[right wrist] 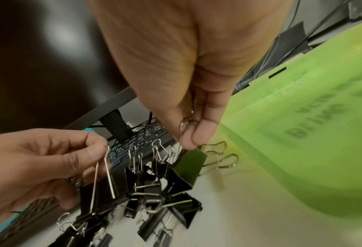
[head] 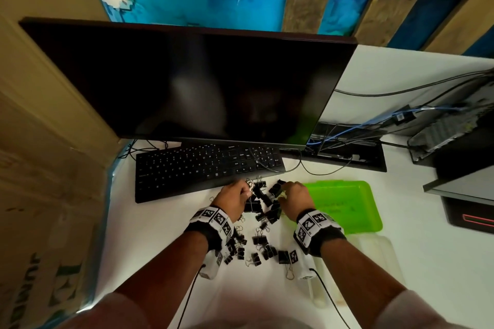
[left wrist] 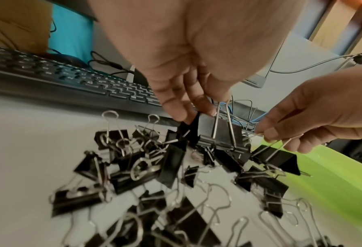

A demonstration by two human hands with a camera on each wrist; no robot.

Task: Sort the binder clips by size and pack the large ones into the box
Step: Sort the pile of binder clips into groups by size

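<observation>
two bare hands low over a heap of black binder clips point(head: 260, 224) on a white desk point(head: 417, 256), just in front of a black keyboard point(head: 197, 168). left hand point(head: 234, 196) curled, fingertips point(left wrist: 205, 107) pinching the wire handles of a large clip point(left wrist: 218, 135) and holding it upright at the far edge of the heap (its body touching the clips beneath). right hand point(head: 294, 195) likewise curled, thumb and forefinger pinched on the wire handle of a second large clip point(right wrist: 188, 165), tilted, close against the near-left corner of the green box point(head: 344, 205). in the left wrist view, the same right hand point(left wrist: 315, 120) and its clip point(left wrist: 277, 158) hanging from silver wires just beside the box's green wall point(left wrist: 332, 180). in the right wrist view, the left hand point(right wrist: 44, 165) gripping two long handles above a wide black clip point(right wrist: 102, 192). heap spread from between the hands back toward the wrists, large and small clips mixed, handles sticking up at all angles. green box to the right of the heap, touching or nearly touching the outermost clips; dark lettering on it, too blurred to read; contents not discernible. beyond the keyboard, a dark monitor point(head: 187, 83); to the right, a tangle of cables point(head: 374, 125) and a computer case point(head: 451, 131). marker-patterned bands point(head: 213, 222) on both wrists.
</observation>
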